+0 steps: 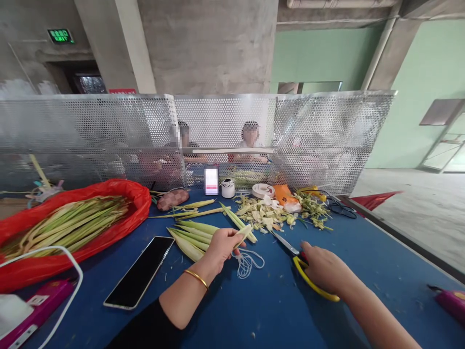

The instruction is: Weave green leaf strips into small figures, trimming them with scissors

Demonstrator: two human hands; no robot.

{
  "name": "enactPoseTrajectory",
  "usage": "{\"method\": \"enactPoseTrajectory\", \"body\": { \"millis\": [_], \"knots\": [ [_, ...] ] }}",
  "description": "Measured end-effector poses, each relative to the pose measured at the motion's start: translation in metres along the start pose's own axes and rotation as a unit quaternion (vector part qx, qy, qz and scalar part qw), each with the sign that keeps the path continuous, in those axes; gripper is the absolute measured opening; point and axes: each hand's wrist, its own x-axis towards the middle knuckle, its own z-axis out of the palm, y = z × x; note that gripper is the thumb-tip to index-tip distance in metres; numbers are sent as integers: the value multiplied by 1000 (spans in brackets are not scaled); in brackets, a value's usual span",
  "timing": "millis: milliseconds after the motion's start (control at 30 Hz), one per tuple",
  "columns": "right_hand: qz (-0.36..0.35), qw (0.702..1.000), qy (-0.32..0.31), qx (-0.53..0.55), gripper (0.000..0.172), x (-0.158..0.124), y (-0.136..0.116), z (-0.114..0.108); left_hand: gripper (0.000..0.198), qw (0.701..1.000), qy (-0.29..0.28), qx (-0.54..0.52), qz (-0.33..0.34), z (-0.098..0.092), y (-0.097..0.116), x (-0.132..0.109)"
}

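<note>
Pale husk strip (245, 233) sits over mid-table, one end pinched between thumb and fingers of the left hand (219, 249). Right hand (321, 266), to its right, is curled around the yellow-handled scissors (286, 243), blades pointing away toward the scraps; I can't tell how far apart they stand. Just below the strip I note a loose tangle of white cord (245, 265). Left of it, green-white leaves (192, 237) fan out on the blue table (250, 315). Beyond: a heap of trimmings (256, 211). Farther left I log a dark-screened phone (140, 274), then a red bag (140, 191) holding long leaf strips (80, 223). A perforated metal screen (225, 116) backs everything.
</note>
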Motion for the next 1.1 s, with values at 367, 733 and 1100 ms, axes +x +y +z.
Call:
{"method": "enactPoseTrajectory", "body": {
  "millis": [367, 733, 1100],
  "knots": [
    [-3, 934, 60, 352, 51, 7, 4, -5, 16, 998, 42, -39, -12, -1, 8, -5],
    [-110, 869, 14, 482, 40, -22, -37, -14, 16, 997, 56, -59, -10, 4, 8, -7],
    [-103, 925, -15, 366, 32, -22, -47, -12, 18, 993, -10, -100, -64, 17, -2, -5]
  ]
}}
